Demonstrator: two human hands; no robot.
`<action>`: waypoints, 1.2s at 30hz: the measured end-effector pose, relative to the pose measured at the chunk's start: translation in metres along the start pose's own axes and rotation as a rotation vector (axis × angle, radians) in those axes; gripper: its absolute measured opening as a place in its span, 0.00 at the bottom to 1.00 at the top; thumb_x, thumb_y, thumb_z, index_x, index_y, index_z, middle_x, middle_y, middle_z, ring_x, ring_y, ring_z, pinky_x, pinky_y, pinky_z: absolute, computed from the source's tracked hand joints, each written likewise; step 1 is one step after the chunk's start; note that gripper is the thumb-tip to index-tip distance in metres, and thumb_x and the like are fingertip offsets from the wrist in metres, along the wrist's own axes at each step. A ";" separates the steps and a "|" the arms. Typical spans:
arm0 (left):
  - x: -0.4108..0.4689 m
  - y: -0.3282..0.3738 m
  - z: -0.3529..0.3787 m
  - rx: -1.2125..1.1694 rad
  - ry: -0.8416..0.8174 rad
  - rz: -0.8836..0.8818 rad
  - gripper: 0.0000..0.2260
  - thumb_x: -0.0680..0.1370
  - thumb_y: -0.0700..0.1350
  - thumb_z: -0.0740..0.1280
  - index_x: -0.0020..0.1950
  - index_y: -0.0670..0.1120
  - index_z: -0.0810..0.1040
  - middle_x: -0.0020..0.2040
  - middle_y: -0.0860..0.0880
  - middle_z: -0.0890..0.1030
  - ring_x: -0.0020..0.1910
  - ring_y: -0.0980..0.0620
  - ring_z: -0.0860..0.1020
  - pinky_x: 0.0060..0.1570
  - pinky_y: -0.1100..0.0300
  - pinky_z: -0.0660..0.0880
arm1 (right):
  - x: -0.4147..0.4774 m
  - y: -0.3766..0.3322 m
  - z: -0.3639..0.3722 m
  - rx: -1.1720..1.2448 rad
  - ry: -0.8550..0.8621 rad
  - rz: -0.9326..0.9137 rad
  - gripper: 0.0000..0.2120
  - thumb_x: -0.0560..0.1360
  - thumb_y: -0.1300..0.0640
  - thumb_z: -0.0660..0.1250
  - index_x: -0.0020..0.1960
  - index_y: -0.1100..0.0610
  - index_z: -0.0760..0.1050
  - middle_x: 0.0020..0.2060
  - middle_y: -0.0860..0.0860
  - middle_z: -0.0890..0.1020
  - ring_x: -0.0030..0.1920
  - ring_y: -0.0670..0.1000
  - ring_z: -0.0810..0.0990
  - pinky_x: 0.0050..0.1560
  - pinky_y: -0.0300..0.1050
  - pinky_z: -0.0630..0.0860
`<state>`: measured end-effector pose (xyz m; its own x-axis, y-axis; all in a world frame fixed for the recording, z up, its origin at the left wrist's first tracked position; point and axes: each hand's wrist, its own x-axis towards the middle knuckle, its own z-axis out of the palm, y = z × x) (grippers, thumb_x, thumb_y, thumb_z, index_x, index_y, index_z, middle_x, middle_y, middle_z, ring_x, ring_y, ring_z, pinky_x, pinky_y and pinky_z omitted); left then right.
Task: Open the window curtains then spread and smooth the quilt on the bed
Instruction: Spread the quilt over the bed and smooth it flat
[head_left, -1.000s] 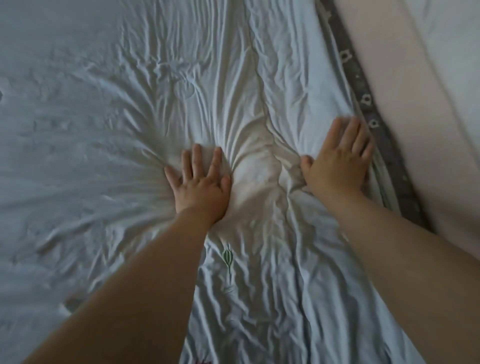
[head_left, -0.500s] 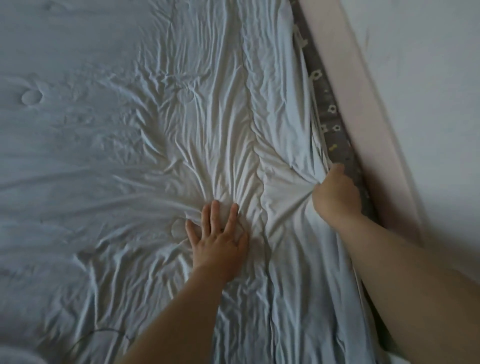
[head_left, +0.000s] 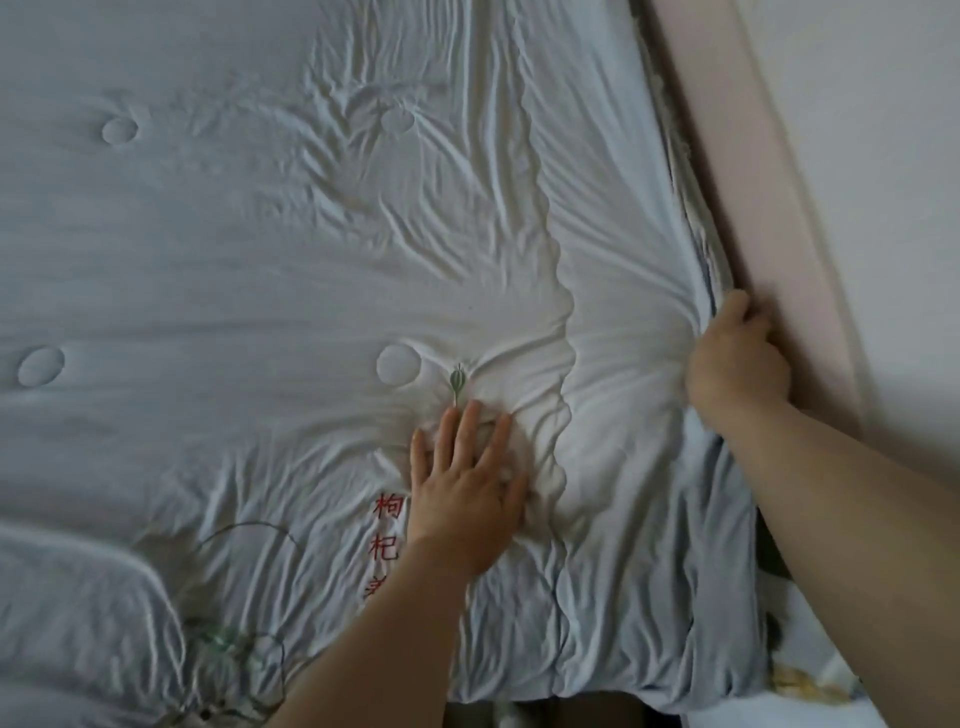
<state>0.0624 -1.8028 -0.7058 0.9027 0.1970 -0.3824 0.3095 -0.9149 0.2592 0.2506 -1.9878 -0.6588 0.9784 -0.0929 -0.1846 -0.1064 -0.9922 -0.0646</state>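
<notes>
Across the bed, the pale quilt (head_left: 260, 270) is spread, creased near its right edge. That edge is gripped by the closed right hand (head_left: 735, 364) beside the padded bed frame (head_left: 779, 208); the left hand (head_left: 465, 483) is pressed flat, fingers splayed. Creases are best drawn outward while the cloth is pinned.

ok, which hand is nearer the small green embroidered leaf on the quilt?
Left. The left hand lies flat on the quilt, fingertips just below the green leaf. The right hand is well off to the leaf's right, gripping the quilt's edge by the pink bed frame.
</notes>
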 end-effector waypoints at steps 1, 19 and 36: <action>-0.005 -0.001 0.001 0.001 0.010 0.003 0.34 0.71 0.64 0.38 0.78 0.59 0.44 0.79 0.52 0.40 0.77 0.49 0.37 0.74 0.45 0.37 | -0.010 0.000 0.001 0.053 0.027 0.002 0.23 0.78 0.65 0.51 0.72 0.60 0.53 0.65 0.66 0.65 0.55 0.69 0.75 0.52 0.59 0.74; -0.134 0.032 0.039 0.016 -0.027 -0.057 0.34 0.79 0.62 0.52 0.79 0.51 0.41 0.78 0.49 0.38 0.77 0.46 0.36 0.74 0.44 0.36 | -0.200 0.069 0.012 -0.249 0.094 -0.239 0.23 0.66 0.60 0.70 0.59 0.62 0.69 0.43 0.64 0.75 0.37 0.61 0.76 0.36 0.48 0.66; -0.179 0.095 0.060 -0.084 0.000 -0.118 0.36 0.78 0.58 0.55 0.78 0.52 0.38 0.78 0.47 0.37 0.77 0.46 0.35 0.74 0.44 0.38 | -0.217 0.154 -0.005 -0.303 -0.080 -0.333 0.32 0.78 0.65 0.51 0.77 0.53 0.42 0.54 0.63 0.76 0.49 0.61 0.80 0.43 0.50 0.74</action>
<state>-0.0876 -1.9465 -0.6658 0.8586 0.3020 -0.4143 0.4378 -0.8524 0.2858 0.0224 -2.1212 -0.6241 0.9326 0.2301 -0.2780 0.2798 -0.9475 0.1545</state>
